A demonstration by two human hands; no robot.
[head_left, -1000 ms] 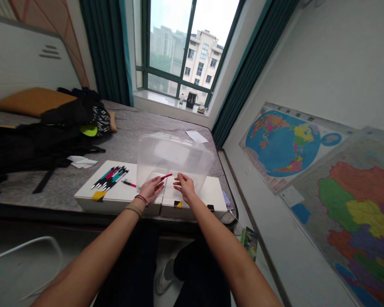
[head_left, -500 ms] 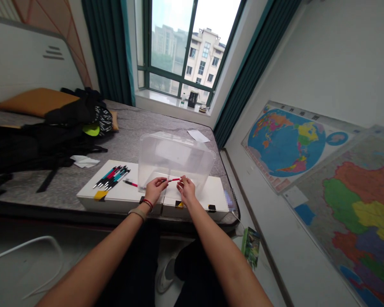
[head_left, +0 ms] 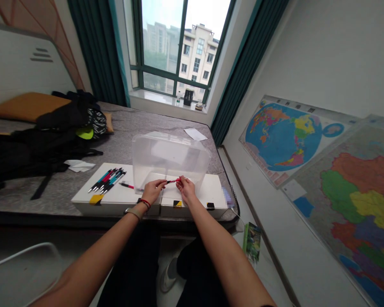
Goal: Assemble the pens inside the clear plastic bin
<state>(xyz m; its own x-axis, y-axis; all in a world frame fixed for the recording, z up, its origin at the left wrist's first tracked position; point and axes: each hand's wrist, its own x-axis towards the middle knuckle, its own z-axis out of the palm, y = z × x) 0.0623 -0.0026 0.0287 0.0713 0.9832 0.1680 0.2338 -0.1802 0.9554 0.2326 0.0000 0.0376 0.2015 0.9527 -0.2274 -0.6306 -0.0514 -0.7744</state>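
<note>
Just in front of the clear plastic bin, a slim red and black pen (head_left: 172, 181) spans the gap between my hands. My left hand (head_left: 154, 190) pinches its dark left end, thumb and fingers pressed together. The red right end sits in the fingertips of my right hand (head_left: 186, 189). Whether the pen is in one piece or two is too small to tell. Left of my left hand, another red and black pen (head_left: 126, 186) lies on the white box (head_left: 83, 194). Farther left on that box is a pile of several pens (head_left: 108, 180) in blue, red and black.
The clear bin (head_left: 171, 153) stands tipped on the boxes, right behind my hands. A second white box (head_left: 216, 187) adjoins on the right. Paper sheets (head_left: 195, 134) and black bags (head_left: 64, 132) lie on the mattress (head_left: 121, 123). A green package (head_left: 251, 241) is by the wall.
More of the pen's dark part now shows between my hands, and the red part is mostly at my right fingers. The view has shifted slightly. The pen pile looks the same.
</note>
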